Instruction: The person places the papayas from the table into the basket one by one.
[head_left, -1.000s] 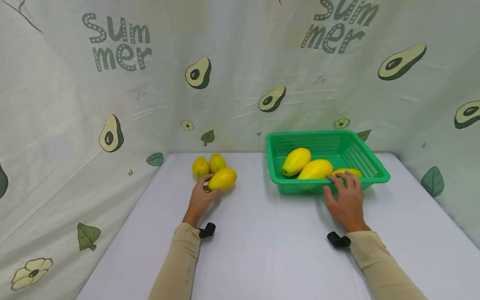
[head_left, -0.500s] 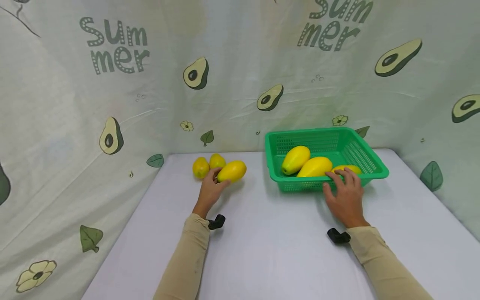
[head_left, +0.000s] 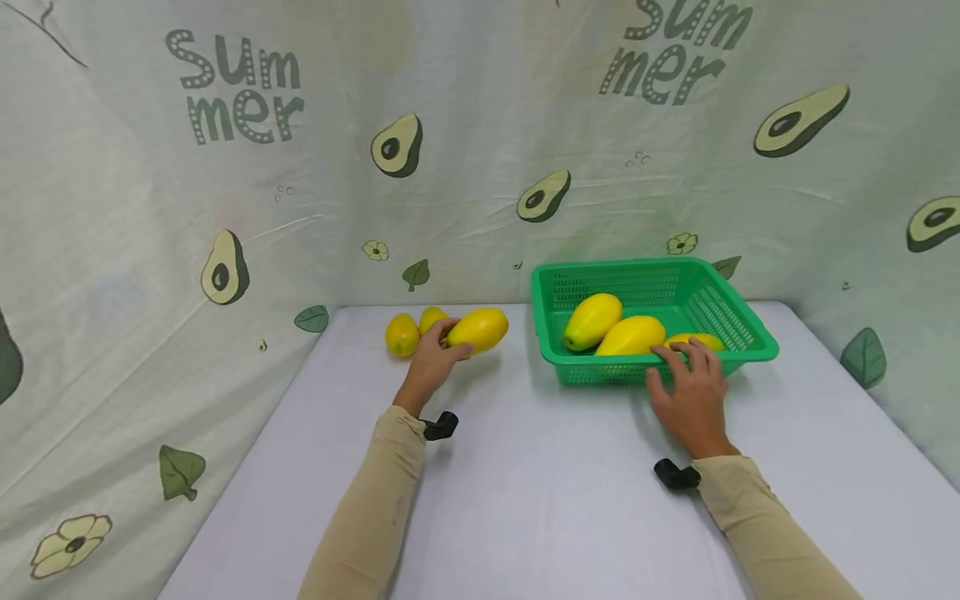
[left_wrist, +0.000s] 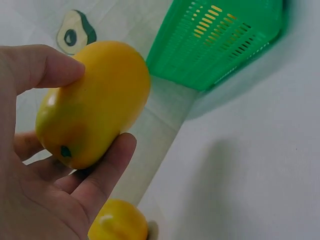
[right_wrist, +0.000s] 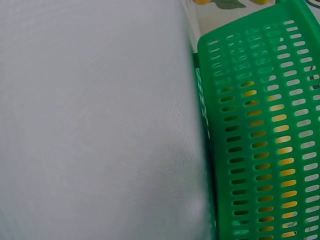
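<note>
My left hand [head_left: 432, 367] holds a yellow mango [head_left: 482, 330] above the table, to the left of the green basket. In the left wrist view the thumb lies on one side of this mango [left_wrist: 100, 95] and the fingers curl under the other; a small dark green stem spot shows at its end. My right hand [head_left: 692, 407] grips the near rim of the green plastic basket [head_left: 600, 375], fingers over the edge and thumb against the outer wall. Inside lie a mango [head_left: 594, 321] at the left, another mango [head_left: 632, 336] beside it, and a third partly hidden behind the fingers.
Two more yellow mangoes stay at the table's back left: one mango [head_left: 402, 335] in front, the other mango [head_left: 432, 318] partly behind my left hand. A white cloth covers the table [head_left: 540, 483]. Behind hangs a curtain [head_left: 465, 125] printed with avocados.
My left hand has lifted the mango up and carried it to the right, away from the two others. The right hand has stayed at the basket rim.
</note>
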